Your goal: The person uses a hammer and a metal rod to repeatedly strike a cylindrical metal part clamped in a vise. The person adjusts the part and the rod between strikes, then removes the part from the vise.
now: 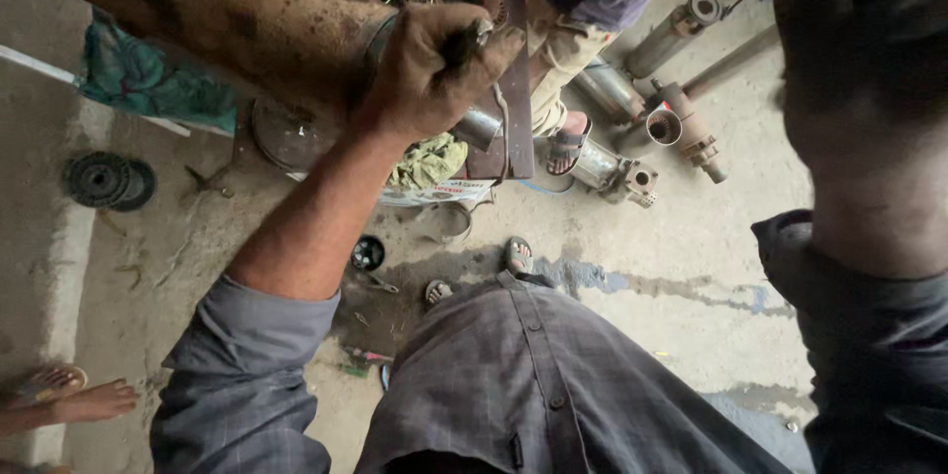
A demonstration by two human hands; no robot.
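Rusty pipe [227, 10], fat cylinder, axis running 10-to-4 o'clock, shiny steel end [479, 126] pointing 4; grimy left hand [434, 69] fisted around a dark tool at that end; right hand blurred, can't tell.

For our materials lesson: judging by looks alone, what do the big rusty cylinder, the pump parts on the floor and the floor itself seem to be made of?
Big cylinder: probably iron or steel, matte, with brown rust patches. Pump parts: likely stainless steel, with smooth silvery grey tubes. Floor: looks like concrete, rough, grey and stained. The left hand grips at the cylinder's end.
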